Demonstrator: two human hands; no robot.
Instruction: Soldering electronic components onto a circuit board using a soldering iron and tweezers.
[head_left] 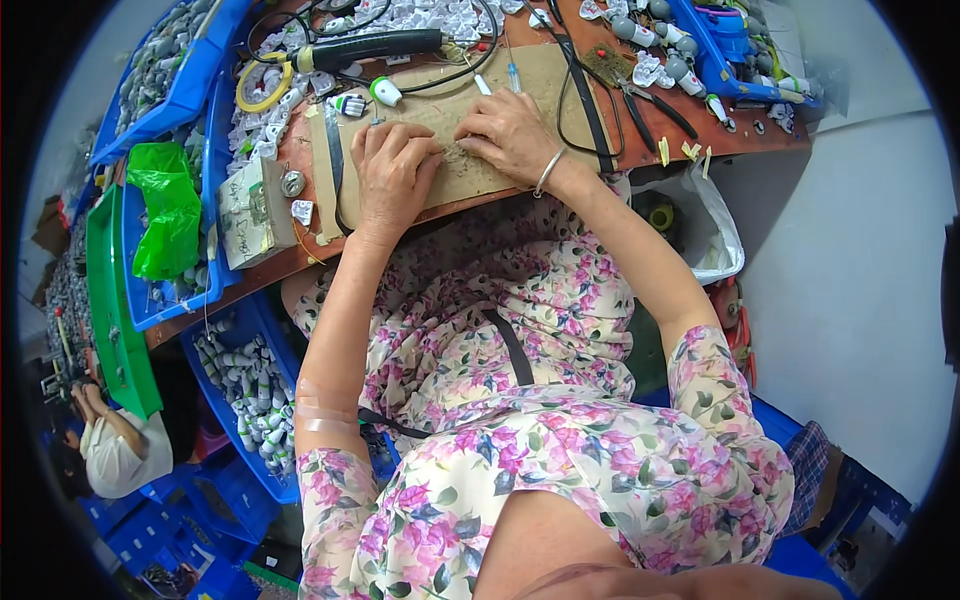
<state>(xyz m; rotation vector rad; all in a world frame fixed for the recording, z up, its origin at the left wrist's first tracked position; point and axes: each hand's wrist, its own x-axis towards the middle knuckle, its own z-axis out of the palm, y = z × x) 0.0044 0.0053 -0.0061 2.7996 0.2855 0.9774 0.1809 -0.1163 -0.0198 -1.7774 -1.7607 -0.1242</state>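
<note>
Firstly, green tray (pixel 99 268); blue bin (pixel 186 93), grey parts (pixel 160 72); blue tray (pixel 165 317), green bag (pixel 165 205) inside; lower blue bin (pixel 268 318), white-and-grey pieces (pixel 265 402). Next, white-green piece (pixel 385 92) on cardboard (pixel 456 186), just beyond left hand (pixel 393 170), fingers curled; right hand (pixel 512 140), fingers bent low over the cardboard. Cannot tell whether either hand grips anything. Lastly, white bag (pixel 722 258); blue crate (pixel 706 55), assorted parts (pixel 780 80).
</note>
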